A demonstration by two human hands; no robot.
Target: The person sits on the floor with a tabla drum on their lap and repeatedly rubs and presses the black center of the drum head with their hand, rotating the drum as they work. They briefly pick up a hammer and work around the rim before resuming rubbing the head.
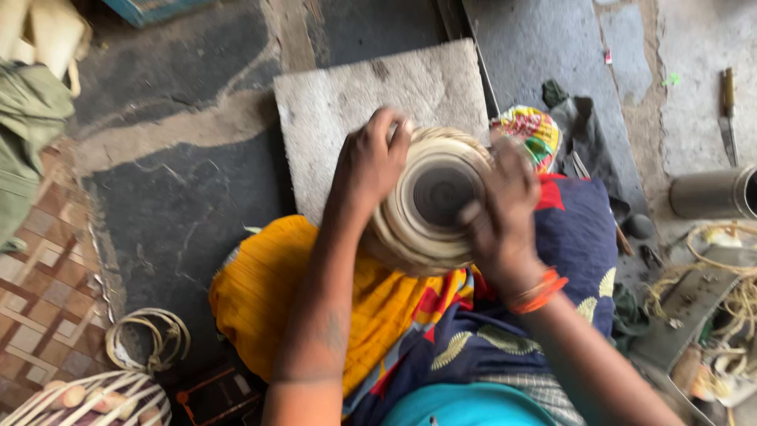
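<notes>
Both hands clamped on 1 coil [430, 201]: a round, flat-wound roll of pale cane strip w/ a dark centre, face-up toward the cam. Coil sits on the lap, over the yellow cloth [264, 288], not on the ground.

L hand [371, 162] grips the upper-left rim, fingers hooked over the top edge. Looks like it's steadying the winding so it doesn't spring open (judgement). R hand [501, 209] presses the right side, fingers across the face near the centre; blurred, so exact finger contact can't be told. R wrist has orange bangles [538, 290], count unclear, approx 2.

Lap as a rest prob. keeps the coil at working height and frees both hands to squeeze from opposite sides.

Outward:
- 1 grey slab [371, 102] just beyond the coil, flat on the floor, partly under the L hand in view
- 1 small loose cane ring [150, 339] on the floor, lower left, well apart
- 1 woven basket [95, 402], corner only, bottom left
- 1 metal tube [710, 192] lying on its side, right edge
- 1 knife-like tool [728, 110] flat on the ground, upper right
- tangle of cane scraps [721, 284] lower right, uncountable
</notes>
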